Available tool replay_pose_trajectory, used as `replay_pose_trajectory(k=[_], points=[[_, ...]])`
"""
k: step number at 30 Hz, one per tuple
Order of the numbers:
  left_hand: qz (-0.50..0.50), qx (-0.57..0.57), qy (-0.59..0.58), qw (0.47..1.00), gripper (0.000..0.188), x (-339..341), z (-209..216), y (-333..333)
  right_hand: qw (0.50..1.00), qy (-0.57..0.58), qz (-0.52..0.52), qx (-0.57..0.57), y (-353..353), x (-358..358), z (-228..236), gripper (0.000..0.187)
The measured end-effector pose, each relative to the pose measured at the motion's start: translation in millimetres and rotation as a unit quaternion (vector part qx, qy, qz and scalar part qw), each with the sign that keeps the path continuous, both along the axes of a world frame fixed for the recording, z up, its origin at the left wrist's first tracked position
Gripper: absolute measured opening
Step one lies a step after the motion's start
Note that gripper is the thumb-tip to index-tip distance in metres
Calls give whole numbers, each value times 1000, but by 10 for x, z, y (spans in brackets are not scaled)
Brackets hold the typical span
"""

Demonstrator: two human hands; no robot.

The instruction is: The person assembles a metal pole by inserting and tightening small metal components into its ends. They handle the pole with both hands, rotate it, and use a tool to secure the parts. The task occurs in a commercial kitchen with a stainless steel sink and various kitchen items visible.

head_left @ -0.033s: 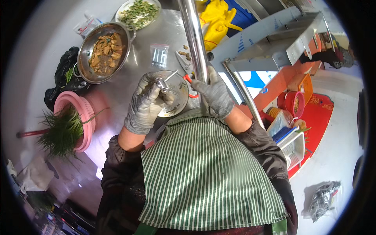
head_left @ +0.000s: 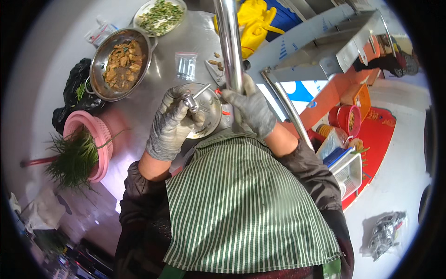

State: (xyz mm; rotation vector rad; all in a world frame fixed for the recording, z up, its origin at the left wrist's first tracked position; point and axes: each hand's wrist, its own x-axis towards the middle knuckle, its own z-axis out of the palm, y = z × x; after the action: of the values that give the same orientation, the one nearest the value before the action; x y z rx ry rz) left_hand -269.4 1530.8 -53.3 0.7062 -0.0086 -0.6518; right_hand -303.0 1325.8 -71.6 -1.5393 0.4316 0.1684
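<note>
My left hand [head_left: 166, 128], in a grey work glove, is closed around a small shiny metal fitting [head_left: 191, 103]. From that fitting a thin pale rod [head_left: 201, 90] sticks up to the right. My right hand [head_left: 254, 108], gloved alike, grips the lower part of a polished steel tube [head_left: 228, 42] that runs up past the top of the view. Behind the left fingers lies a round metal dish [head_left: 210, 116], partly covered. Red-handled scissors [head_left: 214, 72] lie between the dish and the tube, their handles mostly hidden by my right hand. A zip bag of metal screws [head_left: 186, 65] lies beyond.
Left on the steel table stand a pan of cooked food [head_left: 95, 69], a plate of chopped greens [head_left: 182, 10] and a pink basket of long green leaves [head_left: 104, 146]. Yellow gloves [head_left: 254, 32] lie at the back. A steel frame [head_left: 302, 69] and a white basket [head_left: 348, 172] are right.
The surroundings sit slightly further left in view. My right thumb has shifted a little up and left along the tube; both hands keep their grips.
</note>
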Motion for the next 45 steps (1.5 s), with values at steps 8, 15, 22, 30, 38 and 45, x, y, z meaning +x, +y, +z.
replay_pose_trajectory(k=[8,15,22,30,38,45], points=[[-34,68,-85,994,20,-158,349,-63,982,-141,-70,109,-39,612,511,68],[-27,165,-132,977,20,-209,452,-83,978,-121,-124,118,88,625,687,78],[-43,179,-145,972,18,-173,396,-77,970,-172,-141,102,244,576,608,88],[-5,228,-142,963,20,-157,419,-128,966,-176,-180,58,230,599,446,86],[-8,268,-134,954,19,-147,461,-179,969,-181,-165,23,239,577,521,86],[-30,345,-212,914,21,-134,447,-199,970,-187,-118,101,289,518,641,88]])
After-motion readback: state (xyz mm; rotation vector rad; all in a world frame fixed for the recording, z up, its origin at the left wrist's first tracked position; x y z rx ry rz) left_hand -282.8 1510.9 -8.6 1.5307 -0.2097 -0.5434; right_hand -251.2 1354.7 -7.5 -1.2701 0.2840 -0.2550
